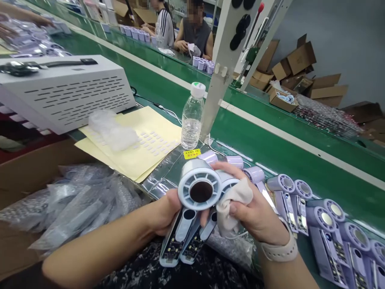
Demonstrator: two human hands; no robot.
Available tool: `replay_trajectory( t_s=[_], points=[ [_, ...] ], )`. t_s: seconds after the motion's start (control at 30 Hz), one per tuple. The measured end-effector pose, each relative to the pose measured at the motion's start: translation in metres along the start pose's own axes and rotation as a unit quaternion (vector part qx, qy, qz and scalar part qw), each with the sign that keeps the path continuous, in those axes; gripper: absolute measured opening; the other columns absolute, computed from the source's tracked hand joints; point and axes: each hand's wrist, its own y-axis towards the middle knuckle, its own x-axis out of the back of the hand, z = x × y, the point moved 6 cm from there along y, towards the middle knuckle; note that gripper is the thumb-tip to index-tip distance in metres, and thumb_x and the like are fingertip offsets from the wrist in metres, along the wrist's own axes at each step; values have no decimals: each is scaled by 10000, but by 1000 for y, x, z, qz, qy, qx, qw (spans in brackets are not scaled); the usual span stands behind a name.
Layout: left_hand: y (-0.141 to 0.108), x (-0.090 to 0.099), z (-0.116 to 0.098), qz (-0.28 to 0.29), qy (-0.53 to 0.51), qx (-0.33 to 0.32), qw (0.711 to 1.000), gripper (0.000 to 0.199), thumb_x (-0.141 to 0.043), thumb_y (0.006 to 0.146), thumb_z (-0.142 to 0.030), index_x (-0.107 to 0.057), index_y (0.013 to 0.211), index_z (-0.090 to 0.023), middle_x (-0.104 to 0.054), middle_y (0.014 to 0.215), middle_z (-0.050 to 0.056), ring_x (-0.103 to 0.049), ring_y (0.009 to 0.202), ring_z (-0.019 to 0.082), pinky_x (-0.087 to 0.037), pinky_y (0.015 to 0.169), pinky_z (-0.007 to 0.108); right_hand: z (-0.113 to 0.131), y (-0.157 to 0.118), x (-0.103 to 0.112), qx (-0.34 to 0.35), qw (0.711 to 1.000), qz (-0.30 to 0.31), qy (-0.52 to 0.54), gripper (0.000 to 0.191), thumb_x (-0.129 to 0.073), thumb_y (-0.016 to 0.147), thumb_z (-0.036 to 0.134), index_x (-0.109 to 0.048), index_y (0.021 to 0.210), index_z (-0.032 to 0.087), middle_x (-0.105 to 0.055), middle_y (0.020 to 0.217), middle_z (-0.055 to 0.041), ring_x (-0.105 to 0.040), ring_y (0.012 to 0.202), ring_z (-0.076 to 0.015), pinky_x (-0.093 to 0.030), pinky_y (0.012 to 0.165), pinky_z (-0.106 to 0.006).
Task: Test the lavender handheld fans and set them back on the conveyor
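My left hand is closed around a light-blue, hairdryer-shaped housing, its round ribbed end facing me. A second light-blue housing sits right beside it, partly hidden behind the first and my right hand. Both handles hang down, their open sides showing circuit boards. My right hand, with a watch band at the wrist, pinches a crumpled white cloth against the second housing. Some fingers of the right hand reach behind the housings, out of sight.
Several lilac housings stand along the bench at right. A water bottle stands before a metal post. Yellow sheets lie left of it, beside a white vented box. A carton holds bagged parts. Co-workers sit across the green belt.
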Motion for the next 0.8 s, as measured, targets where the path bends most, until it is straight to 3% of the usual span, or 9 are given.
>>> replay_trajectory(
  t_s=[0.07, 0.17, 0.3, 0.4, 0.43, 0.5, 0.6, 0.7, 0.8],
  points=[
    [0, 0, -1, -27, 10, -10, 1000, 857, -605, 506, -981, -644, 619, -132, -637, 582, 66, -548, 495, 142, -400, 442, 237, -1, 2, -3, 2, 1000, -22, 8, 528, -786, 854, 464, -557, 1294, 282, -770, 983, -64, -756, 832, -270, -590, 594, -349],
    [1, 4, -1, -77, 11, -29, 997, 841, -571, 553, -979, -611, 588, -140, -585, 506, 42, -501, 441, 120, -342, 402, 219, 4, 4, 5, 84, 981, -153, -86, 398, -717, 885, 559, -660, 1117, 241, -763, 900, -49, -735, 804, -241, -582, 644, -343],
    [3, 5, 6, -64, -51, 1, 997, 826, -587, 567, -960, -613, 603, -135, -720, 691, 119, -664, 611, 195, -512, 524, 257, 9, 5, 26, 95, 933, -215, -272, 531, -497, 981, 653, -758, 964, 191, -771, 852, -85, -729, 862, -256, -577, 790, -398],
    [4, 2, 10, -22, -130, 31, 991, 807, -552, 627, -942, -609, 614, -137, -760, 906, 153, -724, 809, 242, -588, 670, 308, 21, 4, 51, 66, 932, -225, -277, 495, -552, 970, 628, -776, 949, 186, -801, 888, -102, -755, 850, -267, -599, 761, -403],
    [5, -1, 10, -5, -143, 36, 989, 807, -544, 639, -938, -611, 615, -134, -759, 964, 161, -728, 853, 253, -594, 695, 318, 29, 6, 54, 73, 942, -204, -258, 467, -561, 975, 609, -780, 993, 196, -810, 974, -104, -763, 907, -268, -608, 797, -410],
    [6, -6, 12, 28, -154, 49, 986, 808, -536, 653, -932, -622, 622, -129, -756, 1019, 175, -732, 875, 261, -596, 707, 324, 45, 15, 42, 99, 959, -81, -252, 438, -548, 994, 581, -769, 1139, 232, -769, 1227, -92, -721, 1138, -275, -578, 966, -450],
    [5, -13, 19, 62, -155, 85, 982, 809, -508, 679, -929, -638, 647, -132, -769, 995, 177, -737, 805, 246, -591, 673, 313, 55, 31, 10, 89, 940, 122, -306, 491, -559, 1003, 515, -620, 1418, 260, -640, 1452, -65, -580, 1366, -263, -487, 1117, -477],
    [1, -13, 25, 72, -145, 130, 978, 790, -537, 674, -915, -668, 675, -136, -780, 990, 152, -739, 764, 232, -573, 612, 287, 53, 44, -8, 50, 925, 210, -313, 589, -635, 965, 377, -497, 1521, 239, -699, 1365, -74, -647, 1285, -250, -573, 1003, -408],
    [-3, -6, 25, 65, -133, 141, 979, 741, -627, 655, -871, -711, 736, -139, -787, 938, 117, -729, 714, 205, -541, 546, 251, 50, 48, -19, 38, 911, 241, -332, 550, -790, 826, 267, -658, 1359, 245, -758, 1207, -38, -721, 1127, -244, -614, 871, -333]
  ],
)
